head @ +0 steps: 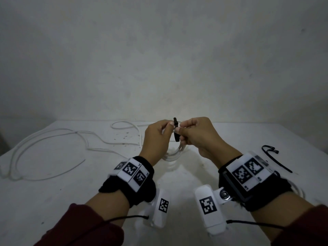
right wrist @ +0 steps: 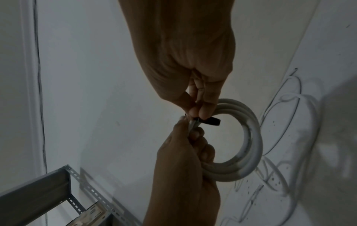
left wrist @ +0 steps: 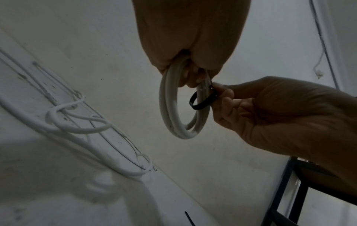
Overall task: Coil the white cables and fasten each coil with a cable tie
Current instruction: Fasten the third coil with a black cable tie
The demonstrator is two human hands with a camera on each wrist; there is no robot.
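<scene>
While left hand grips white coil, right hand fingers pinch black tie.

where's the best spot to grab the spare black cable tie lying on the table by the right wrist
Probably the long straight tail of the spare cable tie, pinched from above across its width. It lies flat on the table, and its far end is bent into a hook that could snag. The right hand is nearest, but it now pinches another tie.
</scene>
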